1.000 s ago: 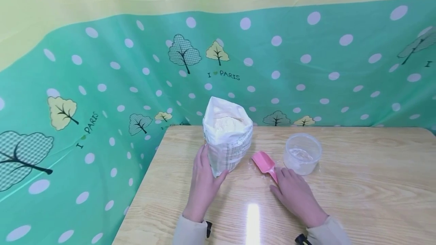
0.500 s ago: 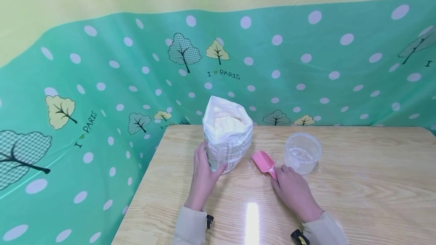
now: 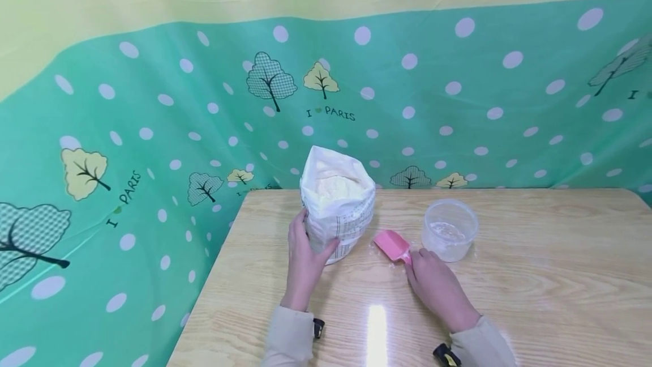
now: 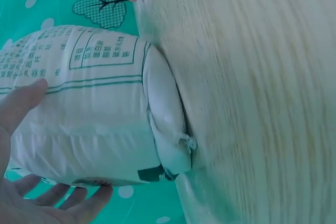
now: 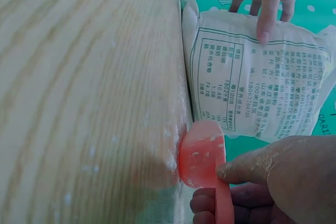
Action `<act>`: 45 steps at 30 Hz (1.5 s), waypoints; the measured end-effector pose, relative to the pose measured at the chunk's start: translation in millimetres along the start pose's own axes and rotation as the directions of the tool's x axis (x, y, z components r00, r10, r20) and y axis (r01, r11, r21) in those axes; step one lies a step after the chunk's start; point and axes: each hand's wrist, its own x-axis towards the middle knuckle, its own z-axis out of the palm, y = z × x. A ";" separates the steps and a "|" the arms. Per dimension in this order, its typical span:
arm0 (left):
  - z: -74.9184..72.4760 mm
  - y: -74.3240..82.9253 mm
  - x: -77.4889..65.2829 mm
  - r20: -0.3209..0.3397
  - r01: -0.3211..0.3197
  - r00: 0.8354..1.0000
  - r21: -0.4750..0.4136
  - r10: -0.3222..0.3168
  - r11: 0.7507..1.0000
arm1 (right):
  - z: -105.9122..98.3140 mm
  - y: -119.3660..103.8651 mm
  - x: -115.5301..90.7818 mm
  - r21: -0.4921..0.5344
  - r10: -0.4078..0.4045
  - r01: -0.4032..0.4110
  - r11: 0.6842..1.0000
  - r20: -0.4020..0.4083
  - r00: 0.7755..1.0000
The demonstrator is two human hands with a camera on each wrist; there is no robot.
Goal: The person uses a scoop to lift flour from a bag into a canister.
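A white bag of flour [image 3: 351, 225] stands with its top open on the wooden table. My left hand [image 3: 304, 262] holds its near left side, thumb on the printed front and fingers along the other side, as the left wrist view shows. A pink scoop [image 3: 391, 244] lies to the right of the bag. My right hand [image 3: 437, 285] grips its handle, and the right wrist view shows the thumb pressed on it and fingers behind. White powder clings to the scoop's bowl [image 5: 202, 156] and to the right hand. Just beyond that hand stands a clear round plastic tub [image 3: 450, 248].
Powder specks lie on the wooden table [image 3: 550, 276] around the scoop. A green dotted cloth [image 3: 433, 89] printed with trees hangs behind the table and along its left side. A bright light reflection crosses the near tabletop.
My right thumb has come in against the scoop's handle, and the hand now grips it. My left hand has shifted slightly higher on the flour bag. The tub stays put.
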 end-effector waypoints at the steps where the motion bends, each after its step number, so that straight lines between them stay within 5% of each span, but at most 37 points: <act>1: 1.1 0.0 0.0 -0.012 -0.004 1.000 -0.005 0.004 1.000 | -0.3 -0.1 0.1 0.002 0.006 -0.006 1.000 0.008 1.000; 20: 7.1 -1.4 0.5 -0.054 -0.046 0.997 0.016 0.046 0.999 | -15.6 0.2 -2.8 0.030 -0.006 0.005 1.000 0.036 0.999; 26: 6.8 -4.7 1.3 -0.061 -0.034 0.997 0.017 0.035 0.999 | -26.0 1.4 -4.8 0.115 0.016 -0.022 0.993 0.055 0.998; 38: 5.7 -6.6 1.3 -0.069 0.019 0.997 -0.046 -0.022 0.999 | -49.8 2.2 -1.2 0.198 -0.049 0.046 0.979 0.012 0.999; 45: 6.8 -8.1 2.2 -0.093 -0.008 0.996 -0.086 0.000 0.996 | -63.5 6.2 5.5 0.178 -0.118 0.119 0.977 -0.017 0.993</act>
